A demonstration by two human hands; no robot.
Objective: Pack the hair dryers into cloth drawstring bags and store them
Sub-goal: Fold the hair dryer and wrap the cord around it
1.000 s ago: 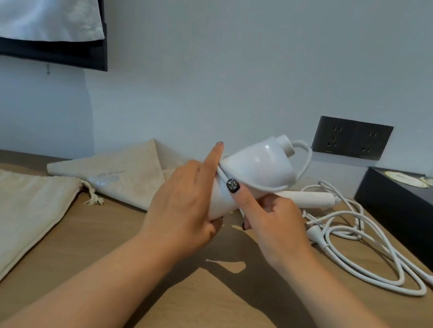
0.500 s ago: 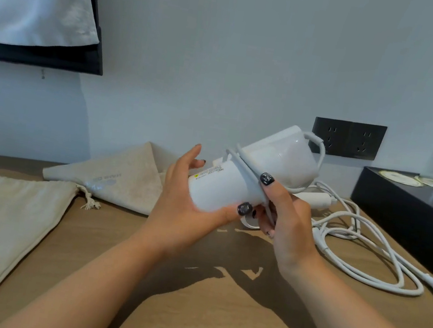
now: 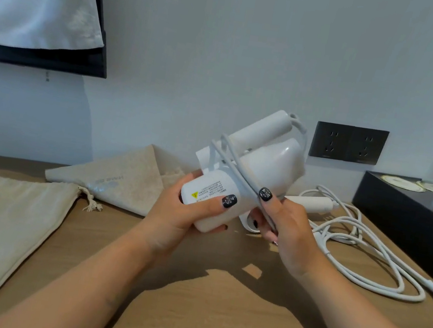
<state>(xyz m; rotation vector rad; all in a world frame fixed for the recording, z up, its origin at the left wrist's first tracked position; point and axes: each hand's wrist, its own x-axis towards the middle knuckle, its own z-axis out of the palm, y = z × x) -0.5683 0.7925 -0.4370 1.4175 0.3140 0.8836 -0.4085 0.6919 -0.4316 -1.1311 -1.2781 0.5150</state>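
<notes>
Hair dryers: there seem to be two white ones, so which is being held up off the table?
The folded white hair dryer with its cord wrapped round it, gripped by both the left hand and right hand. The other white dryer lies behind on the wooden table, cord loose.

My one camera sits on my head, looking forward and slightly down across the wooden desk [image 3: 213,319] toward the pale wall [image 3: 227,52]. It is close: my forearms enter from the bottom edge and my left hand [image 3: 173,213] and right hand [image 3: 284,231] fill the middle. The wide lens bends the edges, so the far right is perhaps distorted. No second view shares the scene.
</notes>
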